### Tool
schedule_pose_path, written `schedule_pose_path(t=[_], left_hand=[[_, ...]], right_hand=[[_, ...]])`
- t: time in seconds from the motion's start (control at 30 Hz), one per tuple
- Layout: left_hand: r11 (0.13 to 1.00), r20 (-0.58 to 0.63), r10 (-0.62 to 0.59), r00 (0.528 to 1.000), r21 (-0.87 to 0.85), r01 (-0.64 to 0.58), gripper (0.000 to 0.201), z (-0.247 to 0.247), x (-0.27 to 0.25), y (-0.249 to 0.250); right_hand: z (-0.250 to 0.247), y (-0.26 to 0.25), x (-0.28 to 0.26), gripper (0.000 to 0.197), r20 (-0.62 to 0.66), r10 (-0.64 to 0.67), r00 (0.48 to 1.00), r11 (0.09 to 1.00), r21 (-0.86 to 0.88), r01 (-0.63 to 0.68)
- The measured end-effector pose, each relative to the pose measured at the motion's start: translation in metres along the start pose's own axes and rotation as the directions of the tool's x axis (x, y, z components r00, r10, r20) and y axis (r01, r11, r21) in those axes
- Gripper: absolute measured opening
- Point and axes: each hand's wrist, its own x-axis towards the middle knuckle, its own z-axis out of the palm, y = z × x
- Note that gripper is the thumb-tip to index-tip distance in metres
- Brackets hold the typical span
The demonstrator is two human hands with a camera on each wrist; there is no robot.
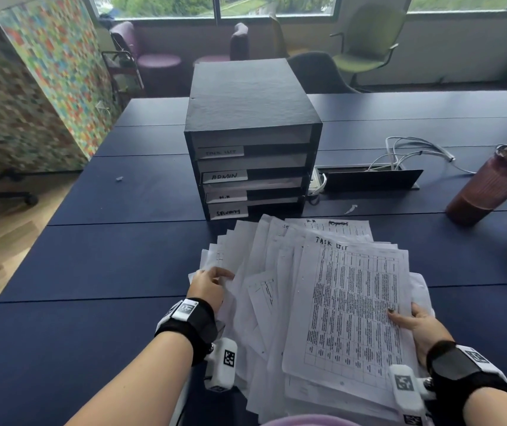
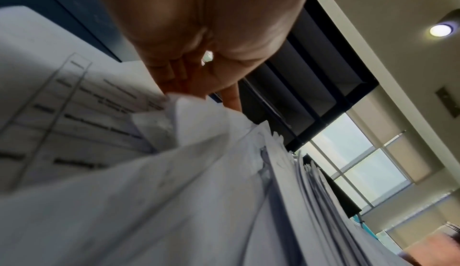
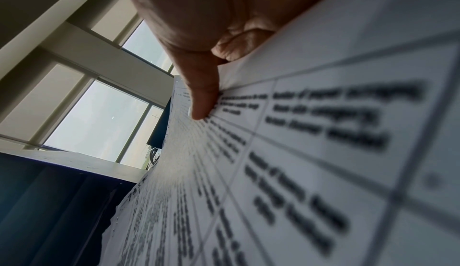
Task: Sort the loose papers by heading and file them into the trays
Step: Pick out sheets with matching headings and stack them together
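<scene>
A fanned pile of loose papers (image 1: 264, 290) lies on the dark blue table (image 1: 107, 256) in front of me. On top sits a printed sheet headed TASK LIST (image 1: 350, 309). My right hand (image 1: 411, 321) pinches its right edge, thumb on top; the thumb (image 3: 201, 101) presses the print in the right wrist view. My left hand (image 1: 212, 284) grips the left edge of the papers (image 2: 189, 124), fingers curled around them. Behind the pile stands a black tray unit (image 1: 252, 139) with labels TASK LIST, ADMIN, H.R and SECURITY.
A brown tumbler (image 1: 488, 186) stands at the right. White cables (image 1: 415, 152) lead to a cable slot (image 1: 372, 176) beside the tray unit. Chairs (image 1: 365, 41) stand beyond the table's far edge. A colourful partition (image 1: 31, 87) is on the left.
</scene>
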Motion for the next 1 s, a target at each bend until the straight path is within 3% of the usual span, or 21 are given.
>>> schedule_pose_path(t=[0.07, 0.2, 0.27, 0.4, 0.47, 0.57, 0.67, 0.73, 0.87, 0.97, 1.0], left_hand=[[0.998, -0.039, -0.040, 0.998, -0.058, 0.038, 0.031, -0.002, 0.002, 0.002], [0.987, -0.040, -0.133, 0.990, -0.098, 0.128, 0.052, -0.001, 0.007, 0.002], [0.988, -0.037, -0.128, 0.991, -0.090, 0.124, 0.050, -0.001, 0.008, 0.005], [0.998, -0.011, -0.069, 0.998, -0.007, 0.069, 0.016, 0.000, 0.004, 0.016], [0.998, -0.014, -0.041, 0.999, 0.044, 0.042, 0.006, 0.001, 0.001, 0.023], [0.992, -0.037, -0.038, 0.999, 0.122, 0.042, 0.026, 0.003, 0.003, 0.029], [0.989, -0.076, -0.026, 0.997, 0.143, 0.037, 0.027, 0.001, 0.006, 0.033], [0.990, -0.115, -0.006, 0.993, 0.139, 0.022, 0.028, -0.002, 0.008, 0.039], [0.991, -0.210, 0.094, 0.973, 0.113, -0.071, 0.027, -0.019, 0.011, 0.053], [0.968, -0.298, 0.240, 0.924, 0.148, -0.203, 0.026, -0.039, 0.004, 0.073], [0.957, -0.324, 0.284, 0.902, 0.156, -0.245, 0.026, -0.045, 0.002, 0.078]], right_hand=[[0.000, 0.000, 0.000, 0.023, 0.016, -0.002, 1.000, 1.000, 0.018, 0.001], [0.001, -0.002, -0.001, 0.042, 0.036, -0.005, 0.999, 0.999, 0.044, 0.004], [0.002, -0.002, -0.002, 0.052, 0.048, -0.007, 0.999, 0.999, 0.045, 0.005], [0.001, -0.002, -0.001, 0.026, 0.038, -0.007, 0.999, 0.999, 0.047, 0.006], [0.000, -0.002, -0.001, 0.032, 0.038, 0.000, 0.999, 0.999, 0.043, -0.001], [0.002, -0.004, -0.004, 0.060, 0.065, 0.004, 0.998, 0.999, 0.033, -0.006], [0.002, -0.005, -0.005, 0.059, 0.085, -0.010, 0.996, 0.999, 0.049, 0.006], [0.003, -0.006, -0.007, 0.053, 0.098, -0.020, 0.995, 0.997, 0.070, 0.013], [0.002, -0.006, -0.008, 0.064, 0.106, -0.026, 0.994, 0.998, 0.061, 0.020], [0.001, -0.007, -0.008, 0.049, 0.098, -0.016, 0.995, 0.998, 0.069, 0.009], [0.001, -0.007, -0.008, 0.057, 0.095, -0.010, 0.995, 0.998, 0.060, 0.004]])
